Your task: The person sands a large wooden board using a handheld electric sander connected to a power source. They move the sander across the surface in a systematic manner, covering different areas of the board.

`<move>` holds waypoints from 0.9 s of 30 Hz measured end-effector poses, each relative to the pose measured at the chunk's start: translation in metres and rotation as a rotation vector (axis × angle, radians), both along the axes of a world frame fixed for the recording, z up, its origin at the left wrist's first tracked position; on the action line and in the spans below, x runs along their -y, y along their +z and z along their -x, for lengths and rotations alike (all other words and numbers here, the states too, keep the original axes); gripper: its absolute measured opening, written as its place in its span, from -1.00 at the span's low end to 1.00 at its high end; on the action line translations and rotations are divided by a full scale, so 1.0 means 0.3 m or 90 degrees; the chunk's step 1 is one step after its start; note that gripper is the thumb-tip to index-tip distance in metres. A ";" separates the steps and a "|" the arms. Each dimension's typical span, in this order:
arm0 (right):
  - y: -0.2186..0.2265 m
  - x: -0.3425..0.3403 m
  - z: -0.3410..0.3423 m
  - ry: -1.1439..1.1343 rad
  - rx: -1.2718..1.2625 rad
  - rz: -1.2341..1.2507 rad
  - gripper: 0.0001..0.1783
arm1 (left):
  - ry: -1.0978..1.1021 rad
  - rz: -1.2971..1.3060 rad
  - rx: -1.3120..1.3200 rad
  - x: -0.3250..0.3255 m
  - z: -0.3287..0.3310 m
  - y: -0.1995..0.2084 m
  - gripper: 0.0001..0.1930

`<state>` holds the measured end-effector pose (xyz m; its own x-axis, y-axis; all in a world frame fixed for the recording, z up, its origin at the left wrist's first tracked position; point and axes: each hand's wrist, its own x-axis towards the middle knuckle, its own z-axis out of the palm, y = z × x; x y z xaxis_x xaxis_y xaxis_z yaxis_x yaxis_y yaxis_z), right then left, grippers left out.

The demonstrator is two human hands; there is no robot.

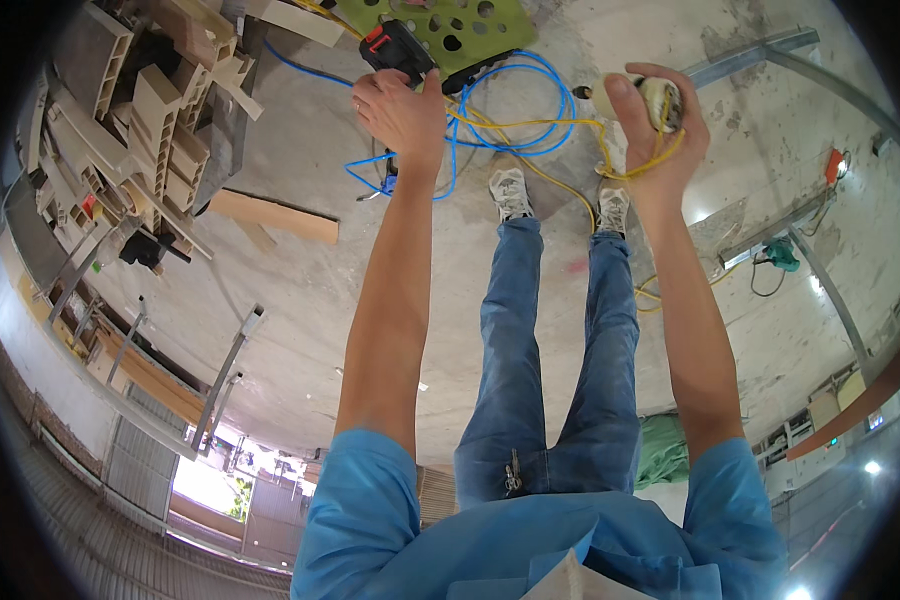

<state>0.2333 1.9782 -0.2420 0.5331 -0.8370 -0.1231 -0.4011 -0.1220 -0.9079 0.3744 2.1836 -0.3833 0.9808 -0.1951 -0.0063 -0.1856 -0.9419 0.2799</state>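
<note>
My left hand point(400, 115) is closed at the near end of a black-and-red block point(396, 50) that looks like a cordless tool's battery pack. The fingertips are partly hidden. It is in front of a green panel with round holes point(470, 30). My right hand point(670, 150) is raised, with fingers and thumb wrapped round a pale, rounded object point(660, 103) with dark marks, whose kind I cannot make out. A yellow cord point(618, 174) loops across that palm and trails down to the floor. A small dark tip point(581, 92) shows left of the thumb.
A coiled blue hose point(560, 140) lies on the concrete before my shoes point(511, 194). Stacked cut panels point(155, 130) fill the left, near a loose board point(275, 215). Metal tube frames point(750, 62) and a green power tool point(781, 255) lie at right.
</note>
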 end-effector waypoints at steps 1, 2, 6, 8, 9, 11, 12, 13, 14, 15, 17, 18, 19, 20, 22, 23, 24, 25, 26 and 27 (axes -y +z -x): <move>-0.014 -0.009 -0.026 0.024 0.027 -0.004 -0.57 | -0.008 -0.006 -0.010 -0.010 0.001 0.006 -0.59; -0.032 -0.020 -0.052 0.037 0.035 -0.012 -0.57 | -0.021 -0.004 -0.006 -0.013 -0.001 0.010 -0.67; -0.136 0.006 -0.162 0.102 0.101 0.108 -0.56 | -0.001 0.077 0.060 0.003 0.013 0.015 -0.82; -0.180 0.004 -0.190 0.116 0.136 0.097 -0.55 | 0.017 0.114 0.097 0.002 0.021 0.013 -0.83; -0.211 0.012 -0.223 0.120 0.144 0.122 -0.55 | 0.040 0.126 0.090 0.002 0.027 0.014 -0.84; -0.260 0.023 -0.272 0.122 0.147 0.140 -0.56 | 0.030 0.198 0.167 0.001 0.038 0.020 -0.85; -0.283 0.021 -0.295 0.119 0.139 0.134 -0.57 | 0.030 0.234 0.191 0.009 0.041 0.020 -0.86; -0.301 0.017 -0.310 0.115 0.129 0.126 -0.57 | 0.002 0.212 0.175 0.015 0.054 0.022 -0.85; -0.314 0.019 -0.323 0.121 0.088 0.140 -0.56 | -0.026 0.189 0.158 0.019 0.072 0.024 -0.83; -0.328 0.027 -0.345 0.126 0.050 0.155 -0.55 | -0.053 0.164 0.143 0.025 0.082 0.024 -0.81; -0.347 0.029 -0.387 0.142 0.015 0.161 -0.54 | -0.063 0.126 0.104 0.035 0.087 0.022 -0.81; -0.358 0.033 -0.411 0.151 0.018 0.155 -0.54 | -0.065 0.103 0.071 0.045 0.079 0.017 -0.81; -0.369 0.036 -0.427 0.160 0.020 0.148 -0.54 | -0.072 0.095 0.089 0.057 0.068 0.008 -0.81; -0.381 0.038 -0.434 0.173 0.019 0.145 -0.54 | -0.076 0.079 0.087 0.064 0.057 -0.002 -0.80; -0.411 0.054 -0.447 0.198 0.016 0.140 -0.54 | -0.076 0.054 0.073 0.079 0.037 -0.024 -0.79; -0.429 0.052 -0.453 0.210 0.015 0.168 -0.53 | -0.071 0.045 0.060 0.084 0.027 -0.034 -0.77; -0.448 0.052 -0.464 0.222 0.015 0.198 -0.53 | -0.069 0.048 0.062 0.089 0.022 -0.039 -0.76; -0.464 0.051 -0.475 0.234 0.016 0.228 -0.52 | -0.069 0.048 0.066 0.092 0.019 -0.041 -0.73; -0.480 0.046 -0.479 0.230 0.025 0.268 -0.51 | -0.070 0.057 0.085 0.092 0.016 -0.042 -0.68; -0.496 0.039 -0.484 0.225 0.034 0.309 -0.50 | -0.071 0.067 0.103 0.091 0.014 -0.042 -0.64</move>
